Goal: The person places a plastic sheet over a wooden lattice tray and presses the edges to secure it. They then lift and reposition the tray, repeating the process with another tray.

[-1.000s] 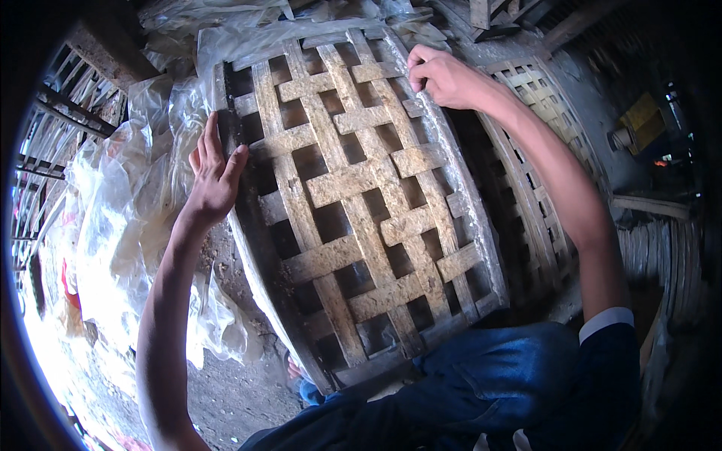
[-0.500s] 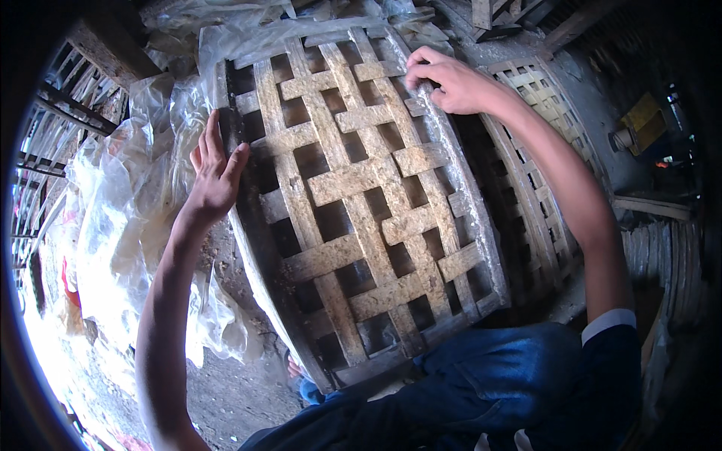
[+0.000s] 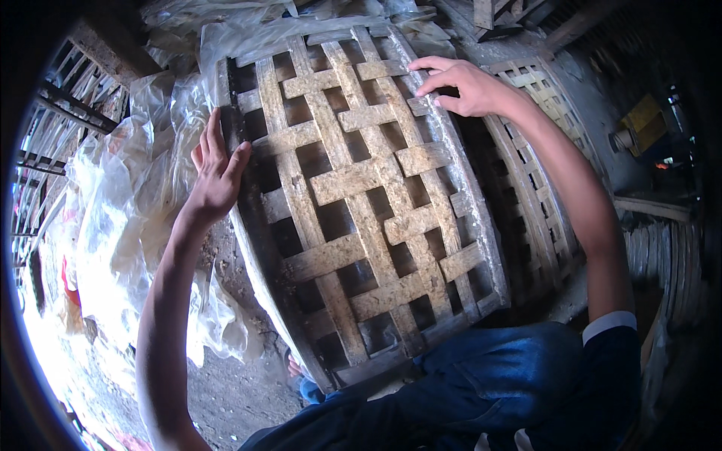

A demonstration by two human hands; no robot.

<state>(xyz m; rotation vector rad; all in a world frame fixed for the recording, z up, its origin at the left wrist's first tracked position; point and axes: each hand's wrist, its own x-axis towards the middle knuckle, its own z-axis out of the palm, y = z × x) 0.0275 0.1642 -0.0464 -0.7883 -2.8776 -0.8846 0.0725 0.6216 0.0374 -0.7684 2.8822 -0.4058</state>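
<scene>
A large flat woven bamboo lattice panel (image 3: 361,195) leans in front of me, its lower edge by my blue-jeaned knees. My left hand (image 3: 216,169) presses flat, fingers together and pointing up, against the panel's dark left rim. My right hand (image 3: 462,86) rests on the upper right part of the lattice, fingers spread and bent over the strips near the right rim. Neither hand encloses anything.
Crumpled clear plastic sheeting (image 3: 128,210) lies to the left and behind the panel's top. A second woven panel (image 3: 538,173) stands behind on the right. A dark slatted rack (image 3: 53,128) is at far left, stacked slats (image 3: 662,255) at far right, dirt ground (image 3: 241,383) below.
My right hand has slid a little down and left along the panel's upper right edge. The left hand and the panel have stayed put.
</scene>
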